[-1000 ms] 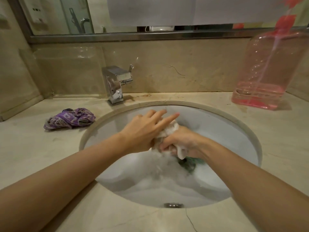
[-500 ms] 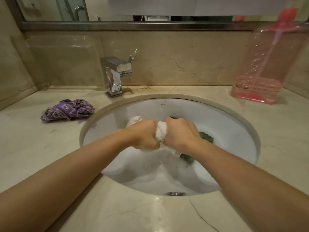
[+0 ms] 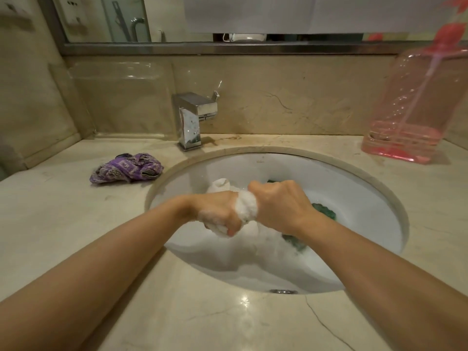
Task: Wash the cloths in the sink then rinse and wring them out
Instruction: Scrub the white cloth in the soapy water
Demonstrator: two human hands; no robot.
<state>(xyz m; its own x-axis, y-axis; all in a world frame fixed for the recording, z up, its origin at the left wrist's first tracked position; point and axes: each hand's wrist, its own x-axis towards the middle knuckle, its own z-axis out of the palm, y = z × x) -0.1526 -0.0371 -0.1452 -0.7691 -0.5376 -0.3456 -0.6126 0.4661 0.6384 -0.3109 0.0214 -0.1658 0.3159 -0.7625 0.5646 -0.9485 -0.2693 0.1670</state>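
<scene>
Over the white oval sink (image 3: 359, 188) both my fists grip one soapy white cloth (image 3: 246, 206). My left hand (image 3: 217, 211) curls round its left part, with foam on the knuckles. My right hand (image 3: 278, 206) clenches the right part, close against the left fist. One end of the cloth pokes out behind my left hand. A dark green cloth (image 3: 324, 211) lies in the sudsy water below my right wrist, partly hidden. A crumpled purple patterned cloth (image 3: 126, 168) sits on the counter left of the basin.
A square chrome faucet (image 3: 193, 117) stands behind the sink's left rim. A large pink transparent pump bottle (image 3: 415, 107) stands at the back right of the marble counter (image 3: 76, 224). A mirror runs along the wall above. The overflow drain (image 3: 283, 291) shows at the near rim.
A second ago my left hand lay open-fingered over the cloth; it then closed into a fist. Both fists now grip the cloth side by side, with more foam squeezed out.
</scene>
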